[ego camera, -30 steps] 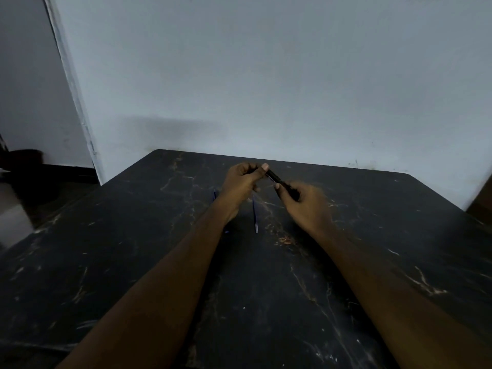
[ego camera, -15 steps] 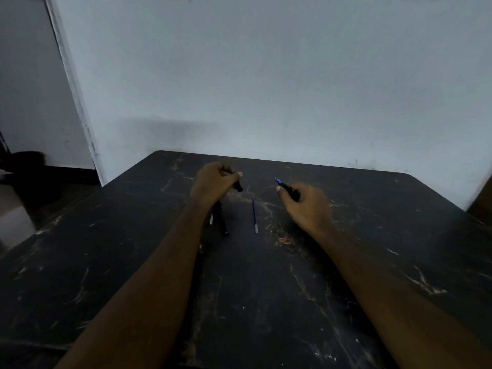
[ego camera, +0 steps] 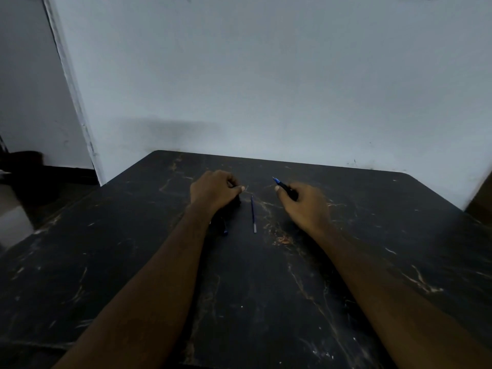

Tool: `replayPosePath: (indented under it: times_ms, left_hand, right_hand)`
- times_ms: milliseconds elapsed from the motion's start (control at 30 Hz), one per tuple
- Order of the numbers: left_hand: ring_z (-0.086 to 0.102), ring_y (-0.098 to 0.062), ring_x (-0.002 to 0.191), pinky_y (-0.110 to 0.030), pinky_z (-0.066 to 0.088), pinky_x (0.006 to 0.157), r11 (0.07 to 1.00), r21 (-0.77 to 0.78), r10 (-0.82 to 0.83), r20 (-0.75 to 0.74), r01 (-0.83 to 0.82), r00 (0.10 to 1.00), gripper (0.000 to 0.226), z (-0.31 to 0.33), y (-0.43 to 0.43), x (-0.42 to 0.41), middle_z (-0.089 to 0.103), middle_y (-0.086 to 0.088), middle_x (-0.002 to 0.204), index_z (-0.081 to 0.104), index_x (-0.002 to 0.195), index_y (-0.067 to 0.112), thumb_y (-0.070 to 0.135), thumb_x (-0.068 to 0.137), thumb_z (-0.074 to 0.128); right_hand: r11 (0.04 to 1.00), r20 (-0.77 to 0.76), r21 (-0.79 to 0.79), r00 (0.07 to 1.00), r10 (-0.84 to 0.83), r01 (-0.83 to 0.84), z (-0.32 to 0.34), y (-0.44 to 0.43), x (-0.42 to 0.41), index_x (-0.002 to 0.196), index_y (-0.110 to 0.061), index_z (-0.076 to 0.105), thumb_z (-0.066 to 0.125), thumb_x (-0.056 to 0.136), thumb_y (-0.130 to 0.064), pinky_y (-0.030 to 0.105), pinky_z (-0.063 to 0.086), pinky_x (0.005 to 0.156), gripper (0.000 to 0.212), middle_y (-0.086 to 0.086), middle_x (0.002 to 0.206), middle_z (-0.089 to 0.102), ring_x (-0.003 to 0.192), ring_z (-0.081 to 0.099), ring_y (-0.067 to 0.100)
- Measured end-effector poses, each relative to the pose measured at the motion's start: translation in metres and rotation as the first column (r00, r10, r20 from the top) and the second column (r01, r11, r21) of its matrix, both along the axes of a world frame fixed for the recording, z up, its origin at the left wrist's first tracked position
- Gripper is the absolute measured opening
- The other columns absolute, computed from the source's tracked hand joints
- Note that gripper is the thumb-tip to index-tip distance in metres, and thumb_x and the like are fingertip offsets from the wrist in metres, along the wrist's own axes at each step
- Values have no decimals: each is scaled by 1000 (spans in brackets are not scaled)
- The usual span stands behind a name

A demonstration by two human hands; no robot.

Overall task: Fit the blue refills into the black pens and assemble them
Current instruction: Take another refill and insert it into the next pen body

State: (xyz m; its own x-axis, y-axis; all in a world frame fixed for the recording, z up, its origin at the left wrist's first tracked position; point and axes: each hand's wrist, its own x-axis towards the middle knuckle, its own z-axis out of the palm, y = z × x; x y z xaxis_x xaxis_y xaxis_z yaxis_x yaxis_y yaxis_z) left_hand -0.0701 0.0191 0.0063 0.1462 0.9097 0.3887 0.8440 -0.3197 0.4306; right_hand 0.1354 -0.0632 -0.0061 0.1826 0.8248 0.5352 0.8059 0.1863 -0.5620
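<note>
**Right grip holds a loaded pen; spare refill lies between the hands**

My right grip (ego camera: 306, 206) is clenched round a black pen barrel (ego camera: 287, 189), with its blue tip (ego camera: 275, 179) poking out toward the far left. I judge the barrel light, stiff and smooth, so it could easily twist in the fingers. It is best held mid-body.

My left grip (ego camera: 215, 191) is curled, knuckles up, low over the counter (ego camera: 372, 262). I cannot tell whether it pinches a small dark part.

Between the two grips lies a loose blue refill (ego camera: 253, 214), running near to far and touching neither. It looks thin, light, bendy and prone to roll, so I would pinch it at the middle, away from the point.

Just beside the left wrist, a dark pen piece with a blue end (ego camera: 224, 230) is half hidden by the forearm. Black parts are hard to see on this dark surface.
</note>
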Motion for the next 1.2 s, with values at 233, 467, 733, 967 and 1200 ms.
replayPosePath:
  times_ms: [233, 467, 733, 967, 1200]
  left_hand:
    - [65, -20, 103, -42, 49, 95, 999, -20, -35, 25, 36, 999, 30, -6, 6, -7, 76, 4, 98, 78, 92, 32, 57, 81, 65]
    - [66, -14, 84, -30, 51, 77, 982, -65, -133, 433, 178, 891, 31, 6, 0, 8, 71, -2, 85, 75, 90, 14, 43, 90, 65]
    - [64, 6, 89, -7, 46, 71, 879, -57, -259, 777, 473, 574, 28, 11, -18, 40, 74, 4, 103, 72, 112, 12, 28, 89, 70]
    - [64, 3, 94, -10, 48, 73, 808, -8, -320, 834, 589, 449, 26, 12, -28, 54, 73, -5, 111, 71, 116, 6, 19, 95, 62]
    - [66, 2, 86, -13, 49, 76, 802, 30, -267, 912, 596, 313, 21, 12, -34, 59, 75, -1, 102, 71, 110, 7, 19, 96, 59]
  right_hand:
    - [999, -102, -28, 994, 25, -27, 0, 1, 1, 80, -14, 55, 52, 90, -29, 31, 32, 52, 18, 4, 63, 55, 54, 47, 16]
    - [999, -88, -22, 995, 37, -39, 3, 3, 0, 97, -16, 58, 44, 99, -35, 31, 34, 54, 24, -1, 70, 55, 59, 49, 13]
    - [993, -183, 47, 976, 118, -111, -2, 9, 2, 94, -17, 62, 39, 101, -33, 35, 43, 62, 29, 5, 75, 64, 69, 58, 21]
    - [979, -192, 98, 962, 195, -179, -3, 8, 0, 86, -15, 65, 38, 102, -28, 20, 38, 55, 34, 3, 64, 63, 58, 56, 16]
    - [969, -244, 81, 938, 248, -235, -2, 7, -2, 96, -13, 68, 41, 101, -30, 14, 38, 58, 33, 3, 68, 62, 62, 55, 9]
